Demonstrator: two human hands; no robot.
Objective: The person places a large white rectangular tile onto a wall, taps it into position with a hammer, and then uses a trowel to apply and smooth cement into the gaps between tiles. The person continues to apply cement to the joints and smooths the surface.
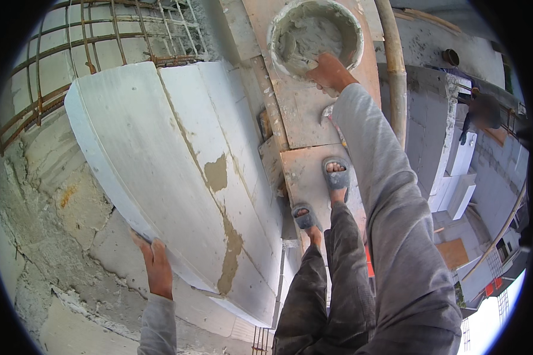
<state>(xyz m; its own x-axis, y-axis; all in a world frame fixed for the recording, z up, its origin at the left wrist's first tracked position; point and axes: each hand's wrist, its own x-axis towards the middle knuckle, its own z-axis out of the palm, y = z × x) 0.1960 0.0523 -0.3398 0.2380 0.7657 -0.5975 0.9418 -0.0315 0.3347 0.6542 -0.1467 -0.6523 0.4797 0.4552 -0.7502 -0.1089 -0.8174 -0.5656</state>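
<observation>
Fingers of the left hand [157, 267] curl around the near edge of a big white block [172, 177]; its long side runs up and away. Farther off, the right hand [330, 72] holds something in the mortar bucket [315, 35]; I cannot tell what

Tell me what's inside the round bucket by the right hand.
Grey wet mortar coats the bucket, heaped on its left side. The right hand reaches in at the near rim, covering whatever it grips there.

Block held, bucket reached

Left hand [157, 267] grips the white block's [177, 171] lower-left edge; right hand [330, 72] reaches into the mortar bucket [315, 35] at the top.
</observation>
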